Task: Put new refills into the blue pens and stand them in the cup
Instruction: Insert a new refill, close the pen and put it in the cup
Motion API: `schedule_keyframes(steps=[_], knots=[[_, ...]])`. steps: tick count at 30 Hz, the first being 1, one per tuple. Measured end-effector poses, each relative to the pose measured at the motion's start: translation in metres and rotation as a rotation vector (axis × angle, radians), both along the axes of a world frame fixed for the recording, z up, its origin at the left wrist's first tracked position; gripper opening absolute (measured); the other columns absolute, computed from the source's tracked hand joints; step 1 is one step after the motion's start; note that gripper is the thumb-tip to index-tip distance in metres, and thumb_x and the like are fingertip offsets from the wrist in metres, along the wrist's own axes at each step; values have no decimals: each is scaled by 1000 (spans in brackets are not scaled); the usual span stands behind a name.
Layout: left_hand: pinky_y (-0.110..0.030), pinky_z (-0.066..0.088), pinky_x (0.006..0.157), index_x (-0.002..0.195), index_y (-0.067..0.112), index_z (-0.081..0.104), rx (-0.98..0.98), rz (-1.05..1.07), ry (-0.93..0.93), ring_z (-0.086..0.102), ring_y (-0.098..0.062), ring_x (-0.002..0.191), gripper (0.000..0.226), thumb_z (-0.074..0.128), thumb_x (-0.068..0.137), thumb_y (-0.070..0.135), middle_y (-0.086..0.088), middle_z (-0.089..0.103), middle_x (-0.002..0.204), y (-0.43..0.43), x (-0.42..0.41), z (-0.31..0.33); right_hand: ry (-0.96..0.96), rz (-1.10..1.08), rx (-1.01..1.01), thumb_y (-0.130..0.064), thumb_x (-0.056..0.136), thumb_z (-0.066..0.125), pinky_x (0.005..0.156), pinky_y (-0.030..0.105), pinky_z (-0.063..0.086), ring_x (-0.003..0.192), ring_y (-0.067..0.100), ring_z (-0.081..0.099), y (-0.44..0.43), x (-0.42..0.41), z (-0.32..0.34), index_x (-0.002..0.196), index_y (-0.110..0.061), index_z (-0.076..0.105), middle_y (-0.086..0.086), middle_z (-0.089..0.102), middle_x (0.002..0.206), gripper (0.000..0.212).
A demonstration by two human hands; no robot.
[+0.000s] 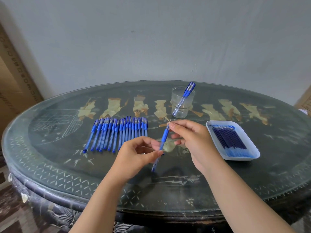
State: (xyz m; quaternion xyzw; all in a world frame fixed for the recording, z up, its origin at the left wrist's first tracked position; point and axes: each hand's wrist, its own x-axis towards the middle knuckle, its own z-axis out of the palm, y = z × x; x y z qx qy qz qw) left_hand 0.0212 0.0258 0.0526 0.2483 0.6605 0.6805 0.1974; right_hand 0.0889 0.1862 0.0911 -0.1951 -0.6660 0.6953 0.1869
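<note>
One pen (162,142) is held slanted above the counter (218,182), between the row of pens (117,133) and the tray (235,158) of refills (228,140). The left hand (138,155) pinches its lower barrel between thumb and fingertips, and the right hand (191,138), reaching across, pinches the tip end. This looks like twisting the nose piece, though I cannot tell whether loosening or tightening. The next move calls for a steady counter-twist, then a carry to the cup (176,98), where a capped pen (186,94) leans.

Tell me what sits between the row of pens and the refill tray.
In the head view: one pen held above the table by both hands, the left hand pinching its barrel, the right hand pinching its tip.
</note>
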Motion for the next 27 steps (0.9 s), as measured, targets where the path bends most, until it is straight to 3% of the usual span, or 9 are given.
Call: schedule_keyframes(steps=[4,10,13,17,21,23,25,27], knots=[[-28,56,69,84,7,71,-32,-8,5,67,-20,72,15,78,74,-2,-6,73,79,-3,-1,0,30,20,-40,-17,94,64,68,30,50,82,15,64,0,-3,6,98,-14,69,2,74,92,8],[-38,58,75,83,9,72,-93,-30,22,67,-22,70,15,79,75,-1,-10,73,80,-6,-3,-1,122,-35,79,-18,104,45,54,32,51,55,17,57,3,-8,21,102,-18,48,7,73,79,4],[-38,58,75,84,9,72,-86,-23,13,67,-21,71,15,78,75,-2,-10,73,80,-5,-2,0,163,5,101,-5,102,46,63,34,55,59,18,60,8,-11,26,106,-14,50,6,72,79,10],[-27,56,68,86,5,70,-65,-1,-7,68,-21,71,14,77,76,-3,-11,72,78,-5,-2,2,196,51,149,4,96,53,72,30,56,75,16,65,12,-11,35,102,-15,59,2,74,84,21],[-26,56,67,87,3,70,-59,5,-14,67,-21,68,14,76,77,-4,-12,72,76,-5,0,3,285,-3,-50,4,96,53,75,41,59,76,18,65,22,-13,55,102,-13,60,6,70,90,19],[-24,56,66,87,4,71,-42,37,-18,66,-20,68,14,76,77,-4,-9,72,75,-7,0,3,329,-91,-110,4,95,55,71,40,60,72,15,65,40,-12,68,100,-12,59,8,69,92,17],[-22,56,65,86,5,72,-9,88,-19,66,-17,68,15,75,76,-5,-7,72,75,-8,-1,4,248,-201,11,3,93,58,65,34,62,70,15,64,62,-11,73,100,-12,59,10,68,94,16],[-20,56,63,87,5,71,19,137,-28,67,-15,67,16,74,76,-7,-5,72,75,-9,-2,4,30,-262,228,2,92,61,59,29,60,68,15,62,83,-13,64,105,-8,61,9,65,91,17]])
